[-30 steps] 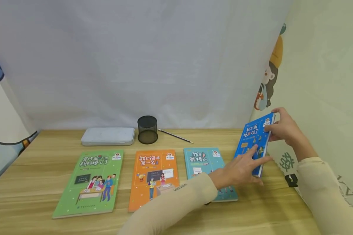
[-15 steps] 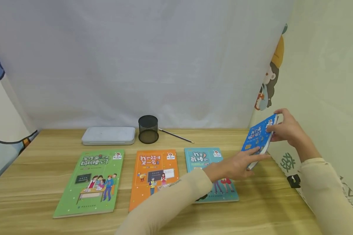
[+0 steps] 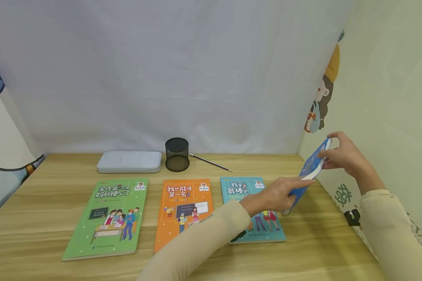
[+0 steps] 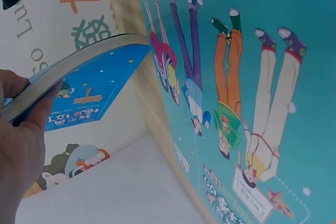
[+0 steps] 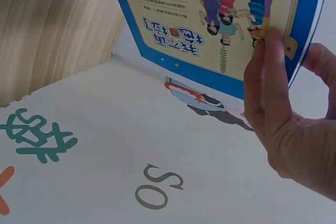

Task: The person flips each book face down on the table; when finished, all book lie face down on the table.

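A blue paperback book (image 3: pixel 311 164) is held tilted over the right side of the table. The right hand (image 3: pixel 346 158) pinches its upper right corner, thumb on the front cover; in the right wrist view, fingers (image 5: pixel 273 77) lie against the illustrated back cover (image 5: pixel 178 3). At the near end the left hand (image 3: pixel 276 193) grips the book's lower edge between thumb and fingers, and the left wrist view shows the pages (image 4: pixel 79 56) bowed. Beneath the left forearm lies a teal book (image 3: pixel 235 191), partly hidden by that arm.
An orange book (image 3: pixel 186 191) and a green book (image 3: pixel 109 218) lie face up to the left. Behind them are a pale flat case (image 3: pixel 129 162), a black mesh pen cup (image 3: pixel 177 156) and a pencil (image 3: pixel 211 162). A printed curtain (image 3: pixel 379 117) hangs along the right edge.
The blue book has turned steeper, so its front cover shows less and its page edge more. The left hand has moved from over the cover to the lower edge, gripping it.
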